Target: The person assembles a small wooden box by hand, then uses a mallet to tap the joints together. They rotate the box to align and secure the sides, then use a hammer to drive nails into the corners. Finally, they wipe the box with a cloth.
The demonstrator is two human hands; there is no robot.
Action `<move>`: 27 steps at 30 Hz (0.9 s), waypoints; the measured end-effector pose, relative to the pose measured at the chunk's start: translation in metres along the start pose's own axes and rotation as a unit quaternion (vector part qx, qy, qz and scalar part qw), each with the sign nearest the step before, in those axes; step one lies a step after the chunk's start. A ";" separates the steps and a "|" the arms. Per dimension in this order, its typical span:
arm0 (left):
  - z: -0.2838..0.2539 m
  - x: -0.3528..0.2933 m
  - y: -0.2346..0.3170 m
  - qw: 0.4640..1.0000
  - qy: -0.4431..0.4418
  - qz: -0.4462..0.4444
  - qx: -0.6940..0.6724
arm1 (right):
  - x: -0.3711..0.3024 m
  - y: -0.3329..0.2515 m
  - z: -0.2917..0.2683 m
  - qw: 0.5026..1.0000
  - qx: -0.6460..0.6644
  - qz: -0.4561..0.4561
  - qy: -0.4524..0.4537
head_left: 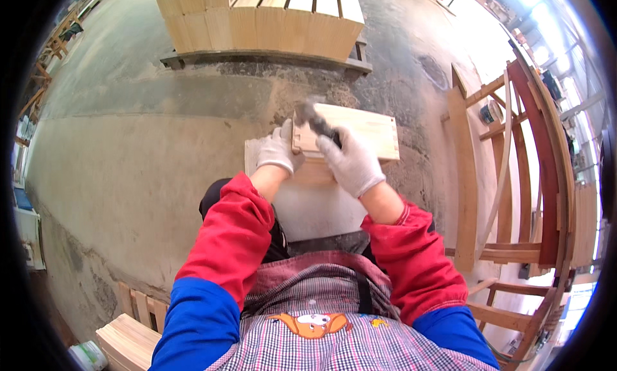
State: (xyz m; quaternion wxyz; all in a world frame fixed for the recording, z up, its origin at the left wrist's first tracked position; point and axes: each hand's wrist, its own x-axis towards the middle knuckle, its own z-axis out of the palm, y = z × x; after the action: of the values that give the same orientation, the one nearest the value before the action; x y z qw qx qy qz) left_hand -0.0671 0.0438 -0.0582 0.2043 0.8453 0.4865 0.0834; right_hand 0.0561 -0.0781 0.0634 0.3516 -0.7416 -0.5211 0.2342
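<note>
A light wooden box with finger-jointed corners lies before me on a pale support, its long side running to the right. My left hand, in a white glove, grips the box's left end, fingers along the corner. Over the box, my gloved right hand is closed round the dark handle of a hammer. The hammer's head is smeared by motion, above the left end of the box near my left hand. Whether it touches the wood, I cannot tell.
Beyond the box, several wooden boxes are stacked on a low pallet. A tall wooden rack stands at the right. Wooden pieces and a white tub are at the lower left.
</note>
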 end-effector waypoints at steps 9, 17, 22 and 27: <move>-0.006 0.004 0.009 0.999 -0.027 -0.007 0.025 | -0.021 0.040 0.031 0.993 -0.009 -0.081 0.089; -0.011 0.003 0.009 0.999 -0.040 -0.020 0.029 | -0.009 -0.040 -0.017 0.969 0.214 -0.059 0.111; -0.003 0.005 0.008 0.998 -0.046 -0.018 0.036 | -0.004 0.037 0.031 0.993 0.101 0.012 0.057; 0.001 0.006 0.002 1.000 -0.024 -0.012 0.017 | 0.005 -0.008 0.001 0.990 0.135 0.022 0.036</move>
State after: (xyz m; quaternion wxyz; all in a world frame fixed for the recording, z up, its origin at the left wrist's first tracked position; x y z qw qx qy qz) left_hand -0.0622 0.0475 -0.0580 0.2028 0.8443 0.4932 0.0528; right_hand 0.0525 -0.0721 0.0692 0.4621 -0.7068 -0.4547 0.2832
